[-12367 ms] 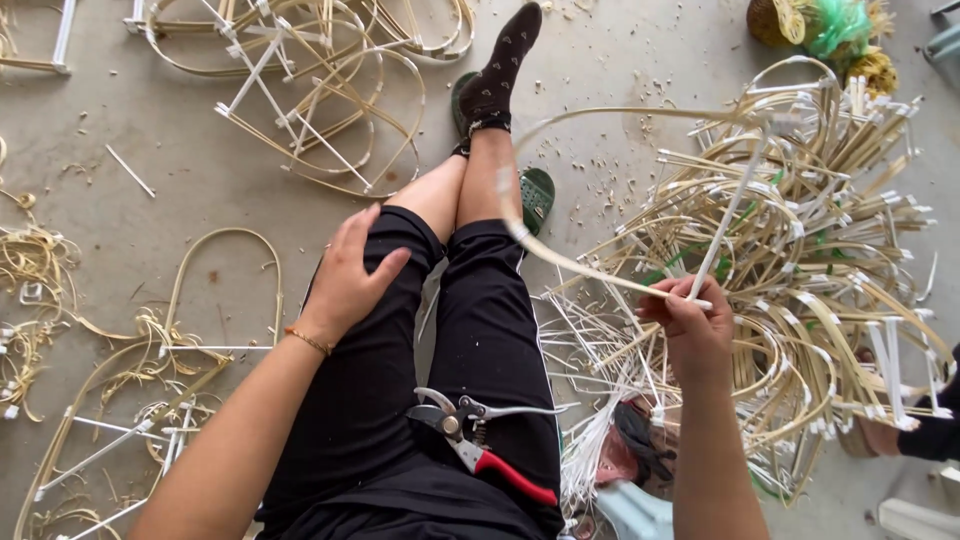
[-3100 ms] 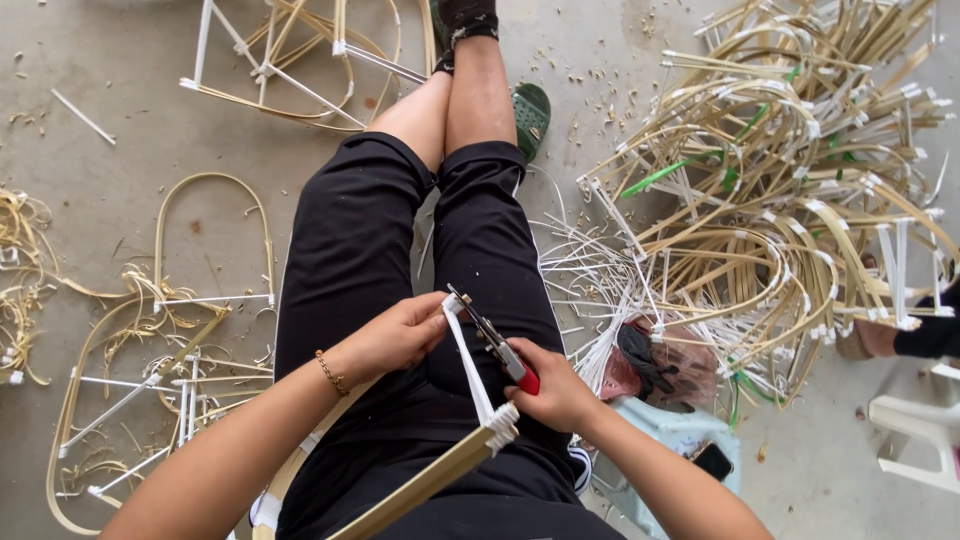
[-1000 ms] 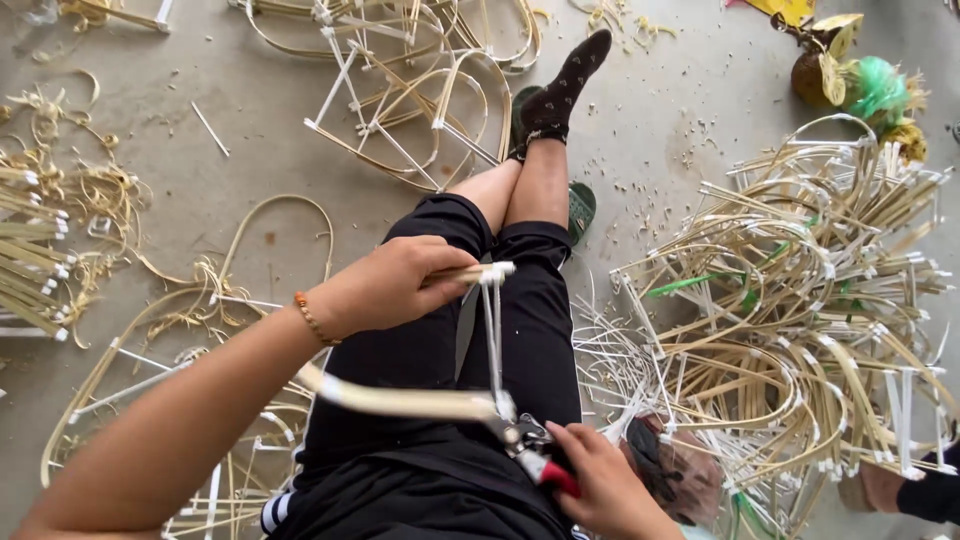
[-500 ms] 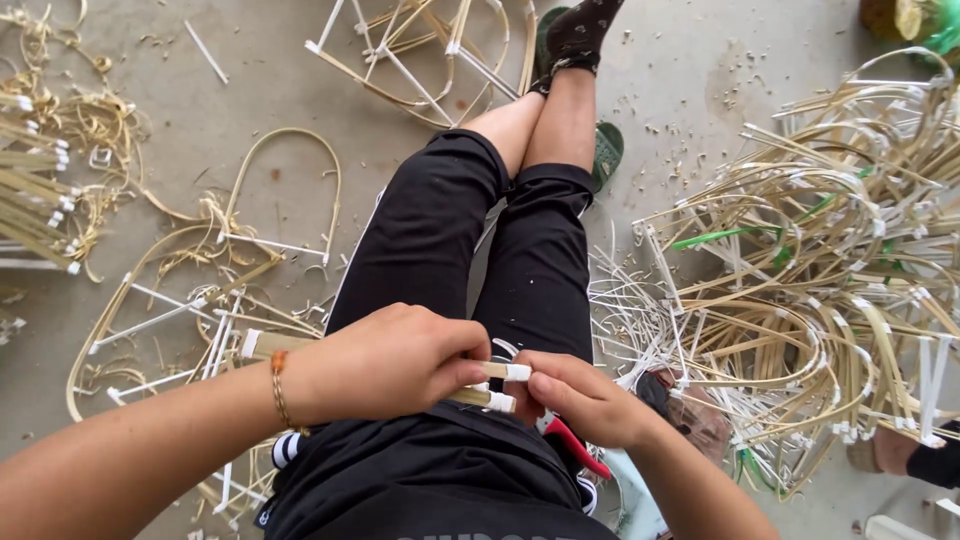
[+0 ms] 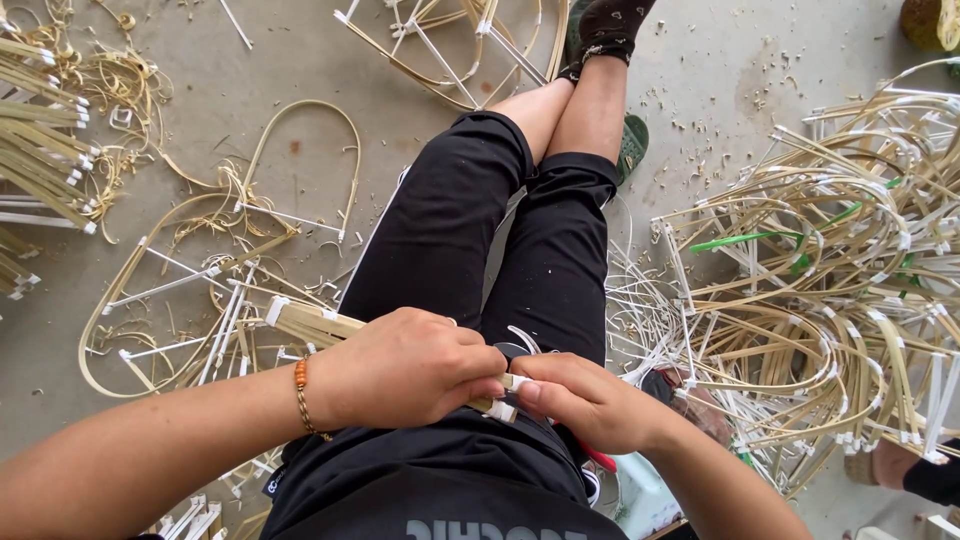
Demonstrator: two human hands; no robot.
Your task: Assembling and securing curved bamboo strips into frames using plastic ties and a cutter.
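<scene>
Whereas half a second ago the hands sat lower left, they now meet at lower centre: left hand clenched around the bamboo strip bundle, right hand pinching its white-taped end. Red-handled cutters peek beneath the right hand. Binding appears underway. Concrete floor; bent-strip frames piled right.

The left hand and right hand meet over the lap, both touching a bundle of bamboo strips that sticks out to the left. Left of the legs, bent bamboo frames lie on the floor. To the right sits a large heap of frames. Beyond the feet lies another frame.
</scene>
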